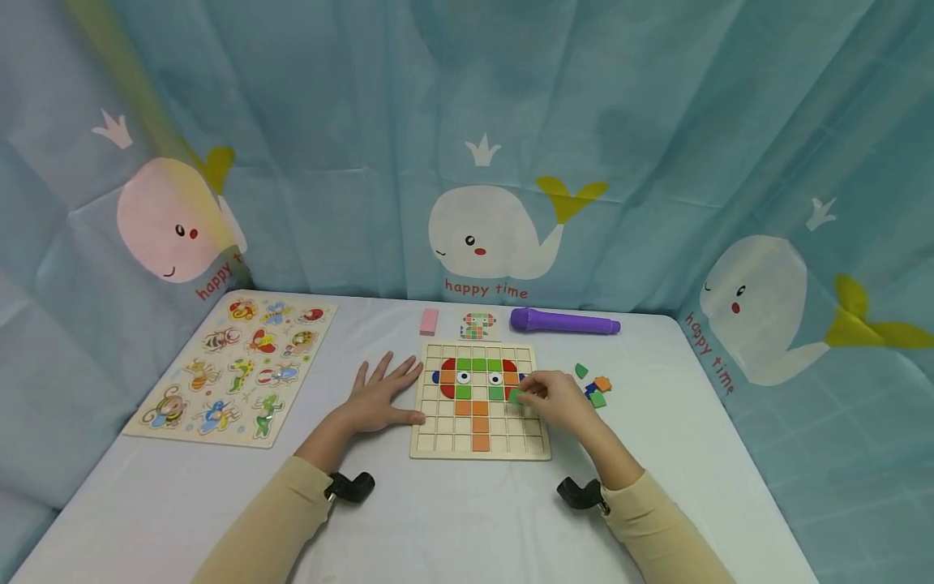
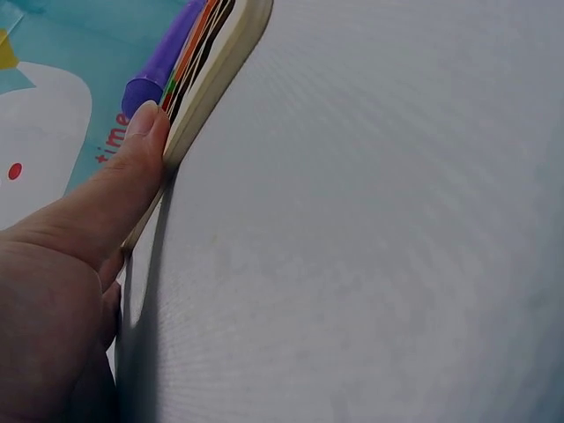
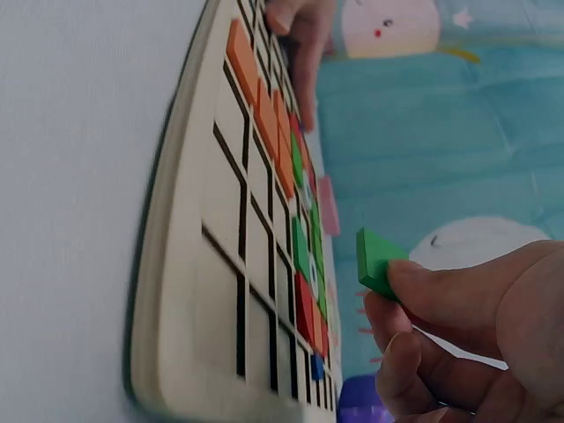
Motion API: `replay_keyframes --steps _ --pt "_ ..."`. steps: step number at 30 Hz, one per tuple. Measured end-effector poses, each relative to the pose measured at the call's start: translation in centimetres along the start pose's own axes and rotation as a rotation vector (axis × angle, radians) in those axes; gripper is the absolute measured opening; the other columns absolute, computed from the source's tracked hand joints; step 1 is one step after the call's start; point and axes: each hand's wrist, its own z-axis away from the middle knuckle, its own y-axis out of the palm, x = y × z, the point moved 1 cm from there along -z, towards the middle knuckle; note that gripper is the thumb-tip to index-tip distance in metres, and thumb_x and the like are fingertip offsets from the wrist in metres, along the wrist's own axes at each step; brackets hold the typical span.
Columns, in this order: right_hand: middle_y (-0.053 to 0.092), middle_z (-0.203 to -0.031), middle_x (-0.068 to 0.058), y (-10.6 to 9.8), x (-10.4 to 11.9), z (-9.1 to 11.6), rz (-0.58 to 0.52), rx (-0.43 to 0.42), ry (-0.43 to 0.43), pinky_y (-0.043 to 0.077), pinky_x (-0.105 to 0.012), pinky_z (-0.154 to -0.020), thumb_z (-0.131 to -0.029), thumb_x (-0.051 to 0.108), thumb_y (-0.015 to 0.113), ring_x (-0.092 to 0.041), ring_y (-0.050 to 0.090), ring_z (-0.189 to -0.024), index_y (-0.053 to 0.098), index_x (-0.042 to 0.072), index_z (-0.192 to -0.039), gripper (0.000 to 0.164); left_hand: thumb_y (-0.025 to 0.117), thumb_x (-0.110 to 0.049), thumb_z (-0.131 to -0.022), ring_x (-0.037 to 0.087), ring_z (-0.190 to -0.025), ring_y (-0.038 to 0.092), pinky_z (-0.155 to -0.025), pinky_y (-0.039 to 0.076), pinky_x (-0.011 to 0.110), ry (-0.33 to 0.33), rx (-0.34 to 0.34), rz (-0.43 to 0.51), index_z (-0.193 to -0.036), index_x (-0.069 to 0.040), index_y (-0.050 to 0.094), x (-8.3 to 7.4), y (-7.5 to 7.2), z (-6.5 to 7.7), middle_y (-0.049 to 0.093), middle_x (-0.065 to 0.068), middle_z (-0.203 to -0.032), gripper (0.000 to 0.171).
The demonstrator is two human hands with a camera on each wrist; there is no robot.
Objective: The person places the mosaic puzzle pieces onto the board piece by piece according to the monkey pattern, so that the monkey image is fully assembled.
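White table [image 1: 452, 527] before whale-print curtain [image 1: 350, 219]. At centre: gridded board [image 1: 438, 439], partly filled with coloured tiles. Pinched between thumb and fingers of right hand [image 1: 560, 399]: green tile [image 3: 381, 260], held above board's right side. At board's left: left hand [image 1: 379, 399], fingers straight and spread, thumb on edge. Right of board: loose pieces [image 1: 597, 400]. Beyond: pink block [image 1: 429, 322], small card [image 1: 494, 331], purple tube [image 1: 565, 321]. Far left: puzzle [image 1: 246, 436].
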Motion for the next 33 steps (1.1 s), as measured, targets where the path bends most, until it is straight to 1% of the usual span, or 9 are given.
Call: replay_keyframes --steps 6,9,14,18,22,27,30,33 --pt "0.07 -0.085 0.006 1.6 1.5 -0.2 -0.034 0.032 -0.055 0.054 -0.028 -0.071 -0.093 0.018 0.074 -0.01 0.061 -0.076 0.076 0.012 -0.099 0.009 0.071 -0.075 -0.075 0.037 -0.157 -0.007 -0.119 -0.016 0.064 0.004 0.009 0.003 -0.161 -0.026 0.026 0.0 0.0 0.1 0.016 -0.001 -0.17 0.109" --pt "0.069 -0.082 0.006 2.3 2.1 -0.4 -0.044 0.036 -0.074 0.054 -0.027 -0.069 -0.092 0.018 0.075 -0.009 0.061 -0.075 0.074 0.014 -0.095 0.005 0.071 -0.075 -0.075 0.037 -0.157 -0.007 -0.12 -0.015 0.064 0.007 0.007 0.004 -0.161 -0.026 0.027 0.0 0.0 0.1 0.016 -0.001 -0.17 0.108" --pt "0.067 -0.08 0.006 3.3 2.9 -0.7 -0.065 0.056 -0.083 0.054 -0.026 -0.067 -0.09 0.02 0.077 -0.011 0.06 -0.072 0.072 0.016 -0.09 0.006 0.072 -0.074 -0.075 0.037 -0.157 -0.006 -0.12 -0.014 0.064 0.011 -0.001 0.004 -0.161 -0.025 0.028 0.0 0.0 0.2 0.017 -0.001 -0.17 0.108" --pt "0.066 -0.08 0.007 4.1 3.5 -0.7 -0.069 0.082 -0.081 0.052 -0.026 -0.069 -0.09 0.021 0.077 -0.011 0.059 -0.074 0.073 0.018 -0.089 0.006 0.073 -0.072 -0.075 0.038 -0.157 -0.006 -0.119 -0.014 0.065 0.021 -0.003 0.015 -0.161 -0.024 0.029 -0.1 -0.1 0.2 0.018 0.0 -0.17 0.107" --pt "0.066 -0.077 0.009 4.7 4.1 -0.8 -0.058 0.1 -0.101 0.051 -0.026 -0.068 -0.09 0.023 0.078 -0.01 0.059 -0.072 0.072 0.019 -0.087 0.007 0.072 -0.073 -0.076 0.038 -0.157 -0.006 -0.119 -0.014 0.065 0.025 -0.002 0.009 -0.161 -0.024 0.028 0.0 0.0 0.1 0.017 0.001 -0.17 0.107" --pt "0.065 -0.074 0.012 5.4 4.6 -0.9 -0.019 0.101 -0.127 0.05 -0.025 -0.063 -0.09 0.026 0.078 -0.008 0.058 -0.069 0.072 0.022 -0.084 0.009 0.07 -0.074 -0.076 0.038 -0.157 -0.006 -0.119 -0.014 0.065 0.009 0.008 -0.003 -0.161 -0.025 0.028 0.0 0.0 0.1 0.017 0.0 -0.17 0.107" --pt "0.064 -0.072 0.013 5.6 4.8 -1.0 0.006 0.1 -0.127 0.047 -0.025 -0.061 -0.09 0.028 0.078 -0.008 0.056 -0.067 0.072 0.025 -0.082 0.01 0.07 -0.075 -0.076 0.039 -0.157 -0.006 -0.119 -0.014 0.066 0.008 0.009 -0.007 -0.161 -0.024 0.028 0.0 0.0 0.1 0.017 0.001 -0.17 0.108" --pt "0.063 -0.072 0.014 5.9 4.9 -1.0 0.031 0.113 -0.125 0.045 -0.025 -0.061 -0.09 0.028 0.078 -0.008 0.054 -0.067 0.071 0.026 -0.08 0.012 0.07 -0.075 -0.076 0.038 -0.157 -0.006 -0.119 -0.013 0.066 0.008 0.011 -0.009 -0.161 -0.024 0.027 0.0 -0.1 0.1 0.017 0.001 -0.17 0.108"
